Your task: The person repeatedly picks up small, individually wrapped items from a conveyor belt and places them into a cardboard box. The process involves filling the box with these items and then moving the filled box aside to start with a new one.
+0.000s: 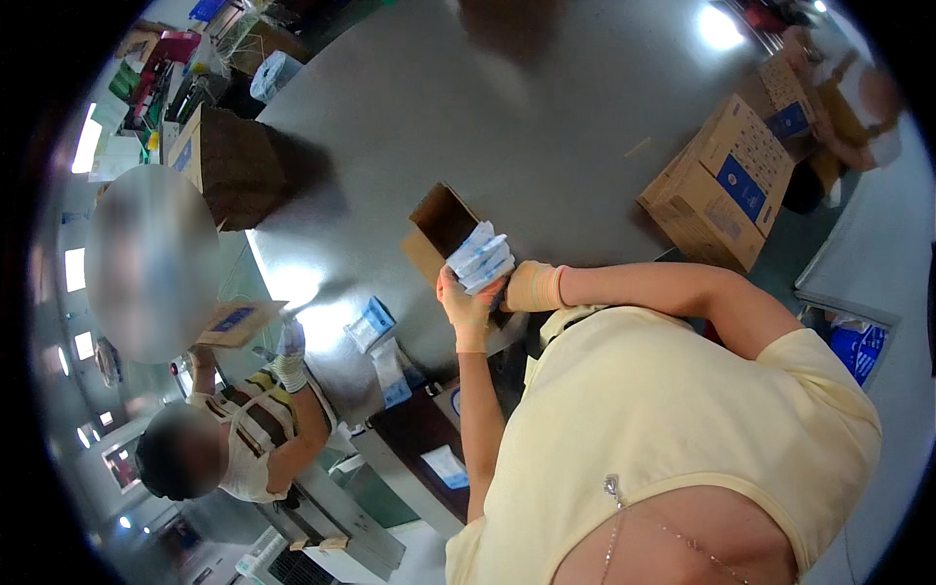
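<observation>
My left hand (466, 304), in a pale orange knit glove, is closed around a stack of several white-and-blue soft packets (481, 257). The stack lies at the mouth of a small open brown carton (441, 222), tilted on the grey table with a flap out to the left. My right hand (532, 286), gloved with a striped cuff, presses against the near right end of the same stack. Its fingertips are partly hidden behind the packets.
Loose packets (370, 324) lie on the table's left edge, and another packet (446, 466) rests on a dark surface below. A large carton (726, 180) stands at right, another carton (229, 166) at far left. A co-worker (244, 439) handles flat cardboard (234, 322) at left; another person is far right.
</observation>
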The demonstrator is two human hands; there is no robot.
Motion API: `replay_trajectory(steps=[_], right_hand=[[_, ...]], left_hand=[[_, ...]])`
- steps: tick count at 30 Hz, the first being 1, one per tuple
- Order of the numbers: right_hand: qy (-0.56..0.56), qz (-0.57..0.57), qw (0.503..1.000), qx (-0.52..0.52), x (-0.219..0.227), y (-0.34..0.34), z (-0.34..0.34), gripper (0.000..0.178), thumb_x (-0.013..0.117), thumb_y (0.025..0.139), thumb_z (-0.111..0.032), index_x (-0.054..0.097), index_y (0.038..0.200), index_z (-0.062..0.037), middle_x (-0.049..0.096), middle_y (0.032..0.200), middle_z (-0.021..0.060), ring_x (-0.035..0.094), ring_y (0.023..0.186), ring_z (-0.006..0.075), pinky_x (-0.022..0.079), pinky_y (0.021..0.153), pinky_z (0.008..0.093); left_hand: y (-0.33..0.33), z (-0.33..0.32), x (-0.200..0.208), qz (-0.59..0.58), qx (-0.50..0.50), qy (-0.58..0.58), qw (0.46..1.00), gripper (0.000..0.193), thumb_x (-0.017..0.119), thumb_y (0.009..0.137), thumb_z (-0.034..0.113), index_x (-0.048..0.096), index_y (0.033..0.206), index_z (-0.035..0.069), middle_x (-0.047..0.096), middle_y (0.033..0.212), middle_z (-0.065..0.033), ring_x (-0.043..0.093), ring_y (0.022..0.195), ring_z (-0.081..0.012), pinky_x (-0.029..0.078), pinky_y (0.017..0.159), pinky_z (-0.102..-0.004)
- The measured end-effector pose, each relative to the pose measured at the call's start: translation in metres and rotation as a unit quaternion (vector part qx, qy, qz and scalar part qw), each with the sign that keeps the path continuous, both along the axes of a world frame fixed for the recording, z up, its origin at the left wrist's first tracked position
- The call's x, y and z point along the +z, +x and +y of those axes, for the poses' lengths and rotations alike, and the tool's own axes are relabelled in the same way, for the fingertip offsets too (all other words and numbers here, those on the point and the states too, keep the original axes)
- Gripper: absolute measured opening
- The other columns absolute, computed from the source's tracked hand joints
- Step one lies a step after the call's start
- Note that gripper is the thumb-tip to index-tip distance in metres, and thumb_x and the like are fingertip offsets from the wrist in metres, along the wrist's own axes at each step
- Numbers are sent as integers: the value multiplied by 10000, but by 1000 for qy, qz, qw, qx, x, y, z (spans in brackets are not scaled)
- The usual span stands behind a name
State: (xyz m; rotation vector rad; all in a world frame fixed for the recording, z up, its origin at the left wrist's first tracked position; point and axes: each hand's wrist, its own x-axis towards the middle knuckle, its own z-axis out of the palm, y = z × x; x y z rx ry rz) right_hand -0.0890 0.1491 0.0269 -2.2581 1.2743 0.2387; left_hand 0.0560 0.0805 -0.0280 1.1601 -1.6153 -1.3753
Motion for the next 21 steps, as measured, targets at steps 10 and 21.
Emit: replay_trajectory(steps=[10, 21], right_hand=[[20, 42, 999, -9, 12, 7, 3, 173, 552, 842, -189, 646, 967, -115, 681, 853, 89, 687, 797, 307, 553, 626, 434], [-64, 58, 995, -48, 5, 28, 6, 146, 576, 815, -161, 635, 938, -109, 675, 904, 77, 685, 786, 264, 557, 587, 397]], left_hand=[[24, -24, 55, -369, -339, -130, 856, 956, 812, 547, 198, 351, 1374, 63, 446, 1374, -116, 400, 1314, -233, 68, 1135, -540], [-50, -42, -2, -532, -303, 55, 789, 354, 448, 888, 222, 677, 1089, 41, 638, 1155, -169, 615, 1085, -299, 496, 906, -404]])
